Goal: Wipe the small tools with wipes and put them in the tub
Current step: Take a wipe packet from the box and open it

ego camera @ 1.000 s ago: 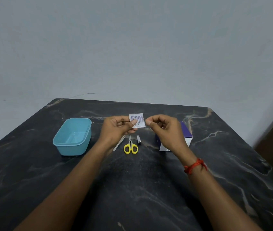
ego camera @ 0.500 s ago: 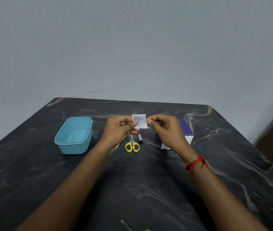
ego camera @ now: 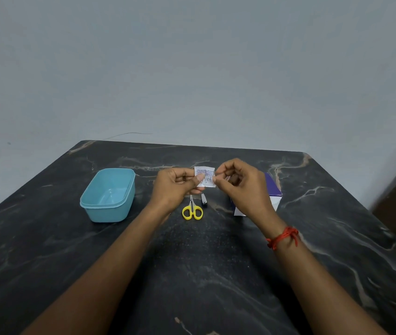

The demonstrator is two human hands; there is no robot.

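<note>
So the left hand and right hand both pinch-grip opposite edges of the small white printed wipe sachet, probably to tear it, with the small yellow-handled scissors just under the grip and the light blue plastic tub off to its left.

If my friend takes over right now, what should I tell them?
Hands: left grip and right grip each pinch a side of the wipe sachet; it looks unopened.
Things: yellow scissors and a small metal tool lie on the table below the hands. The blue tub, to their left, holds nothing.
Done: no tool in the tub yet.
Left: open the sachet, wipe each tool, put them in.
</note>
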